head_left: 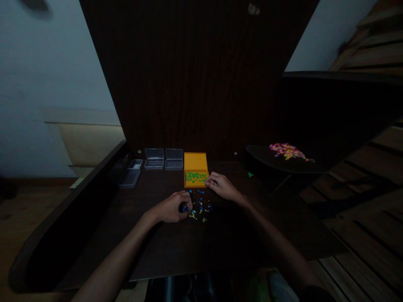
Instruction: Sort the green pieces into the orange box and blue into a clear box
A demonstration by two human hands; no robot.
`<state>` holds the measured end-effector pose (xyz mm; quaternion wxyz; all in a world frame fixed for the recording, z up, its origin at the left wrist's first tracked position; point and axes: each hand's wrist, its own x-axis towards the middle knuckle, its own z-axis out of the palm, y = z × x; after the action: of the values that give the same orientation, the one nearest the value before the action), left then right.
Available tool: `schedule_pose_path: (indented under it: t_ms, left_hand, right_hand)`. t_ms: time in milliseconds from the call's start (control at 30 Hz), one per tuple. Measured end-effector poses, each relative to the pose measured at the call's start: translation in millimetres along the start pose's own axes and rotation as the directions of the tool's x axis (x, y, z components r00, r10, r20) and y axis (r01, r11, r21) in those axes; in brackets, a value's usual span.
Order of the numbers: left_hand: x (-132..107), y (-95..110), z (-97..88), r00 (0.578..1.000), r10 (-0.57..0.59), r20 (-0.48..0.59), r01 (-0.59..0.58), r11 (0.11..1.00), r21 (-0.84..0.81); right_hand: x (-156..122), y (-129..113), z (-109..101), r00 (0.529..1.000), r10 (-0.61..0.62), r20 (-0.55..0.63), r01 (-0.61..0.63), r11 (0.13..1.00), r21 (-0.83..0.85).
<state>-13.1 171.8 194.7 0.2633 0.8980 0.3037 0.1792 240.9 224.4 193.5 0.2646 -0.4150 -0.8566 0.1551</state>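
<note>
An orange box stands with its lid tipped back, and many small green pieces lie in its tray. My right hand is at the box's front right corner, its fingers drawn together; whatever they pinch is too small to name. In front of the box, tiny blue pieces and pale yellow pieces are scattered on the dark tabletop. My left hand rests at the left side of this scatter with curled fingers, blue bits showing by the fingertips. Its grip is partly hidden.
Two clear plastic cases stand with lids raised left of the orange box. Another clear case lies farther left, by the raised side panel. Pink and yellow pieces are heaped on a small shelf at right.
</note>
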Motion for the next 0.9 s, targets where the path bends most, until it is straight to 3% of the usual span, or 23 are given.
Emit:
schedule_pose_path:
  t_ms: [367,700,900]
  left_hand:
    - [-1.6,-13.9,-7.9,0.962,-0.121,-0.246,0.114,0.993,-0.041]
    - [1.0,-22.9,-10.8,0.903,-0.088,-0.42,0.1,0.995,0.007]
    - [0.3,-28.2,-7.8,0.863,-0.093,-0.496,0.125,0.992,0.032]
  right_hand:
    - [47.7,14.8,21.4,0.986,-0.014,0.165,0.035,0.992,-0.119]
    - [51.2,8.0,23.6,0.963,0.066,0.26,0.004,0.966,-0.26]
    - [49.8,-1.1,15.2,0.98,0.02,0.199,0.023,0.977,-0.211]
